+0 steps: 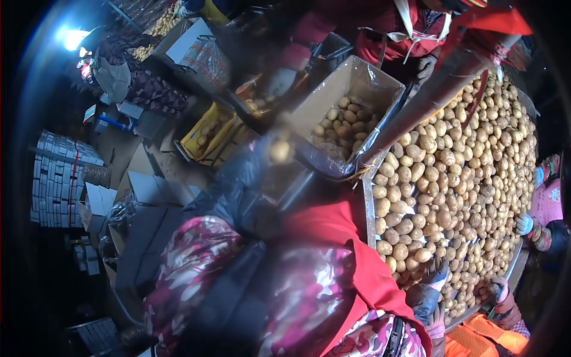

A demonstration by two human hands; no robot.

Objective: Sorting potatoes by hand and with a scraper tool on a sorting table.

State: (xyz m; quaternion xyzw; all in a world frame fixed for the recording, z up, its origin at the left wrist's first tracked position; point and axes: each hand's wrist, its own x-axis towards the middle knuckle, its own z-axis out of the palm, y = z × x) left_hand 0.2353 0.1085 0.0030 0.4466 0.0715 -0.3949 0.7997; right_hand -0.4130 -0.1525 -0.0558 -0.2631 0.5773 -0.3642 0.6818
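My left hand [271, 148], blurred, extends from a dark blue sleeve and holds a potato [280, 151] near the plastic-lined cardboard box [308, 105]. Inside that box lie several potatoes [345, 125]. On the right, my gloved right hand [435, 271] reaches over the near edge of a sorting table [369, 209] and touches the potatoes [419, 221] spread across it. Its fingers are partly hidden, and whether they grip one cannot be told.
A padded bar [419, 105] slants over the box and table edge. Yellow crates [209, 131] with potatoes, opened cartons [149, 223] and stacked flat cardboard [62, 178] stand left. Co-workers surround the table; their gloved hands [524, 224] are at its far side and another [436, 319] is beside my right sleeve.
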